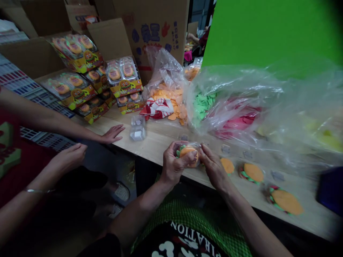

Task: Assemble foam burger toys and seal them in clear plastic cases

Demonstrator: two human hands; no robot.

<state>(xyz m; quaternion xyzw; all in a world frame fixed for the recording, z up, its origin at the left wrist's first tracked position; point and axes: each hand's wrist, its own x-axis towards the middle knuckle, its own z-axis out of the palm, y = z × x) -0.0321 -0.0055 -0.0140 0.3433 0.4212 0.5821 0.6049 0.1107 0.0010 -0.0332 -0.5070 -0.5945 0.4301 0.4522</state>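
A small clear plastic box with a toy hamburger inside [189,155] is held just above the table's front edge. Wrapped round its left side is my left hand [173,163], thumb lying across the front. My right hand [213,165] pinches the box's right edge with its fingertips. To the right on the table lie three toy hamburgers with orange bun tops: a near one [227,165], a middle one [252,172] and a far-right one [286,200]. Green and red layers show under the buns of the latter two.
A co-worker's hand [112,134] rests on the table [158,151] beside empty clear boxes [138,127]. Display cartons [124,76] of packed burgers stand behind. Plastic bags hold orange pieces [175,101], green pieces [203,105] and red pieces [241,119]. A dark blue object [331,191] sits far right.
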